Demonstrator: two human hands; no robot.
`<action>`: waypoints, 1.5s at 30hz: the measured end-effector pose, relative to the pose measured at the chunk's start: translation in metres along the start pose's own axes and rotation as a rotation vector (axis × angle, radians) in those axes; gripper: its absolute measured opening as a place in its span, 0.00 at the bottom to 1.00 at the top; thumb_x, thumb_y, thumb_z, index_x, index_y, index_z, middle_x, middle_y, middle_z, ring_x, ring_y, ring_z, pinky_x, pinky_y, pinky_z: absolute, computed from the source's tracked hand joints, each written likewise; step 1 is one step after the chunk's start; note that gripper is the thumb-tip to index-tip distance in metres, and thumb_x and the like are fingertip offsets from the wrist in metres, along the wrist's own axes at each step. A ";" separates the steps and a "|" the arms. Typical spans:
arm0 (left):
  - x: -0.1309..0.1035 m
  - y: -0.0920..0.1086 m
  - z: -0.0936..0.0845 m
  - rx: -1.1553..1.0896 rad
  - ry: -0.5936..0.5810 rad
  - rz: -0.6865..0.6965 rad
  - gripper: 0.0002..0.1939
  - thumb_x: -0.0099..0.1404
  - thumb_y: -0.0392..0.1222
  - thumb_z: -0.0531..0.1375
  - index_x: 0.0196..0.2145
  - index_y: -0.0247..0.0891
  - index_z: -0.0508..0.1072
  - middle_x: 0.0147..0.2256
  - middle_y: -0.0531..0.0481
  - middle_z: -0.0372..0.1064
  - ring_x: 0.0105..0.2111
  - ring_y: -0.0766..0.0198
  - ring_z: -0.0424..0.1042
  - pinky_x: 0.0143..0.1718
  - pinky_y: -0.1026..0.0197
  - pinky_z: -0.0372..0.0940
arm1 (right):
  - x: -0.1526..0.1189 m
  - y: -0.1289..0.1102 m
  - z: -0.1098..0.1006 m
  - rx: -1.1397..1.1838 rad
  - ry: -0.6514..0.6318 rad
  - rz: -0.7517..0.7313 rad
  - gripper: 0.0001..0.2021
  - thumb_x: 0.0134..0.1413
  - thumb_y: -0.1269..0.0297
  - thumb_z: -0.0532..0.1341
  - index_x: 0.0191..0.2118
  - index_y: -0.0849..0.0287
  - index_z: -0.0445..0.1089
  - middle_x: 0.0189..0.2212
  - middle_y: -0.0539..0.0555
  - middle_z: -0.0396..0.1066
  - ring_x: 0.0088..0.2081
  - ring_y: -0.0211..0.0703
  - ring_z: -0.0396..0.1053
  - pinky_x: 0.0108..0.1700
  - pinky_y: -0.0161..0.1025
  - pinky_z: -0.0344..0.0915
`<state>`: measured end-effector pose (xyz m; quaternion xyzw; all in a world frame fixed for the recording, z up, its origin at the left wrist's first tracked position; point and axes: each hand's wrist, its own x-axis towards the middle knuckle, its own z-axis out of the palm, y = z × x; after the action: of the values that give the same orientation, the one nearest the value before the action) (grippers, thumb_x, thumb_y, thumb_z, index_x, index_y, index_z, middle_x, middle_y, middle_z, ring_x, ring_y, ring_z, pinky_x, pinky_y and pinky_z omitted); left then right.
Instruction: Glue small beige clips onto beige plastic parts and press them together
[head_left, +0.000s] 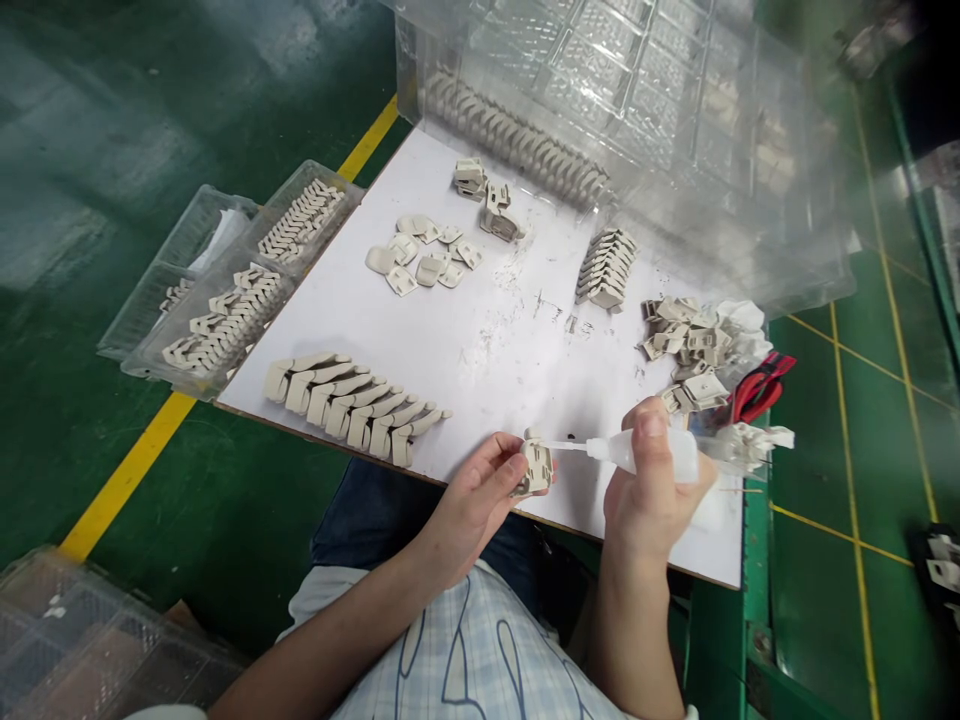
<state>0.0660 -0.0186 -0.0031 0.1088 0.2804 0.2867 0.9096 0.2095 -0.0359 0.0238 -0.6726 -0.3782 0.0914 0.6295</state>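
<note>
Near the front edge of the white board, my left hand (484, 490) pinches a small beige plastic part (537, 466) with slots and cut-outs. My right hand (652, 480) is wrapped round a white squeeze bottle (616, 449) lying sideways in the grip. The bottle's thin nozzle points left, and its tip is at the upper edge of the beige part; whether it touches I cannot tell. To the left of my left hand lies a slanted row of bent beige pieces (352, 400).
On the white board (487, 330) lie loose flat caps (424, 250), a stacked row (607, 268), a heap of beige parts (686, 340) and red-handled pliers (761, 388). Clear plastic trays (600, 60) stand along the back. Another filled tray (247, 270) sits at the left edge.
</note>
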 end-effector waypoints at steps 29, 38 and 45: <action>0.000 -0.001 0.001 -0.009 0.003 0.012 0.13 0.62 0.48 0.70 0.37 0.37 0.75 0.35 0.51 0.73 0.37 0.67 0.71 0.47 0.61 0.64 | -0.004 0.003 -0.008 0.035 -0.068 -0.024 0.24 0.61 0.56 0.63 0.19 0.56 0.53 0.20 0.45 0.48 0.24 0.35 0.50 0.26 0.39 0.44; 0.000 -0.002 -0.001 -0.022 0.005 0.005 0.13 0.63 0.47 0.70 0.38 0.37 0.75 0.35 0.52 0.72 0.37 0.68 0.70 0.47 0.61 0.65 | -0.005 0.001 -0.013 0.162 -0.114 -0.007 0.23 0.62 0.61 0.63 0.19 0.57 0.54 0.20 0.45 0.47 0.25 0.35 0.51 0.29 0.40 0.46; 0.001 -0.003 -0.001 -0.011 -0.002 0.009 0.13 0.63 0.48 0.69 0.38 0.37 0.75 0.35 0.52 0.73 0.37 0.67 0.70 0.47 0.60 0.65 | -0.010 0.001 -0.011 0.031 -0.157 0.008 0.25 0.61 0.54 0.61 0.19 0.56 0.52 0.20 0.45 0.47 0.24 0.36 0.50 0.27 0.40 0.46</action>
<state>0.0669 -0.0204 -0.0055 0.1055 0.2775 0.2920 0.9092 0.2096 -0.0506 0.0219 -0.6550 -0.4223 0.1523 0.6078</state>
